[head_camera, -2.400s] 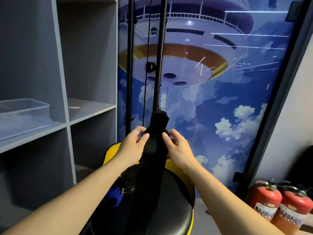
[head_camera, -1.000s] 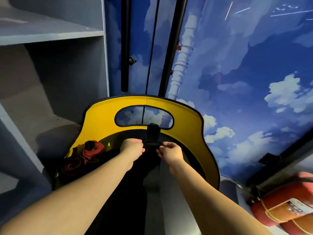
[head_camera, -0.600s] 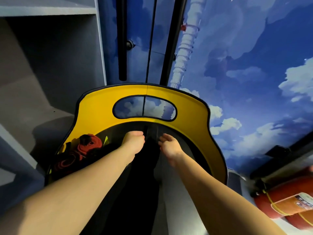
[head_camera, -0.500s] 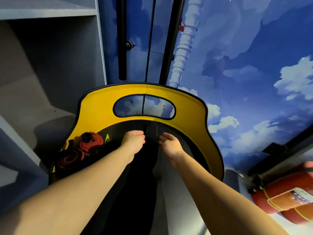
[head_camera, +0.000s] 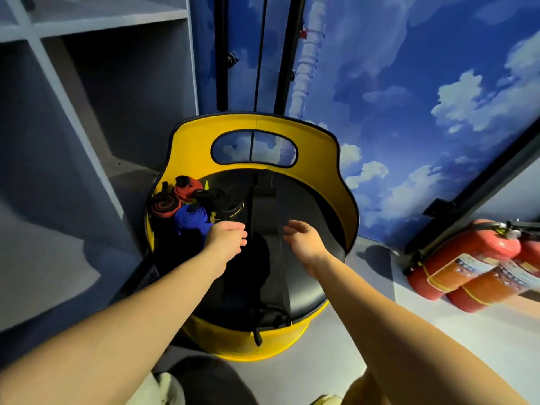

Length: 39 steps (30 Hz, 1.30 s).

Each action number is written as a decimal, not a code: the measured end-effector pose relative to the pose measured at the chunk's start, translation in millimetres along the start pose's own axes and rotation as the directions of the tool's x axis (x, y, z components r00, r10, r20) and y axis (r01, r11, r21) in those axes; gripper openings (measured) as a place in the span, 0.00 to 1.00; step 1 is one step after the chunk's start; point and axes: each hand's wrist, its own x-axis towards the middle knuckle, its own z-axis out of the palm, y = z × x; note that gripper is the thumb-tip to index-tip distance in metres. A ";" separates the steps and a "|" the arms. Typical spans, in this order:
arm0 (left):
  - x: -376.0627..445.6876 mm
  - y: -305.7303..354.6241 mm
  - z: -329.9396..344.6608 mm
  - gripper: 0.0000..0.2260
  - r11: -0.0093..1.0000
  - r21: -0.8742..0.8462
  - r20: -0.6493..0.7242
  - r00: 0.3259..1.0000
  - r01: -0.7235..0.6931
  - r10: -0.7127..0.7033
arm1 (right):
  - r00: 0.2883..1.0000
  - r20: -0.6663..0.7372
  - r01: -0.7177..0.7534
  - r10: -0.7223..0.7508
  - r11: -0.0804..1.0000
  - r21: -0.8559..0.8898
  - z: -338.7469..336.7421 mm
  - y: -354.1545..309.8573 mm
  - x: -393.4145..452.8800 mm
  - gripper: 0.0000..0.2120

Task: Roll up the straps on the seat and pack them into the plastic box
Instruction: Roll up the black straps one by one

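- Your left hand [head_camera: 226,239] hovers over the left part of the round black seat cushion [head_camera: 306,217]; its fingers are loosely extended and hold nothing.
- Your right hand [head_camera: 302,238] hovers to the right of centre, palm turned inward, fingers relaxed and spread, gripping nothing.
- A long black webbing strap [head_camera: 273,229] lies unrolled across the cushion, running from the yellow curved backrest [head_camera: 254,125] to the front edge, between your two hands.
- Rolled straps sit bunched at the seat's left rim: two red-and-black rolls [head_camera: 165,204], a blue roll [head_camera: 191,219] and a black roll with yellow print [head_camera: 225,206], the blue roll just beside your left hand.
- The plastic box does not appear in this view.
- Grey shelving [head_camera: 96,83] stands to the left; two red fire extinguishers [head_camera: 467,264] lie on the floor to the right.
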 end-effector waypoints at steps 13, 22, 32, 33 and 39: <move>-42.5 -115.1 -15.9 0.12 0.948 0.308 0.047 0.994 0.079 -0.098 | 0.999 -0.019 -0.053 0.051 0.872 -0.486 -8.0 79.4 -84.3 0.17; -52.5 -124.2 6.5 0.09 0.916 0.400 0.038 0.999 -0.032 0.019 | 1.000 0.009 0.025 -0.024 0.818 -0.575 1.1 99.3 -86.9 0.17; -54.9 -126.7 7.3 0.06 0.905 0.422 0.037 0.998 -0.053 0.042 | 0.968 0.159 0.250 -0.194 0.721 -0.647 -4.2 115.4 -91.6 0.15; -55.5 -126.1 7.3 0.05 0.897 0.436 0.041 0.998 -0.066 0.053 | 0.960 0.173 0.278 -0.219 0.699 -0.659 -4.5 117.0 -92.2 0.15; -59.4 -122.4 5.3 0.06 0.794 0.543 0.176 0.962 -0.272 0.209 | 0.889 0.248 0.439 -0.384 0.565 -0.699 -9.2 118.8 -89.5 0.07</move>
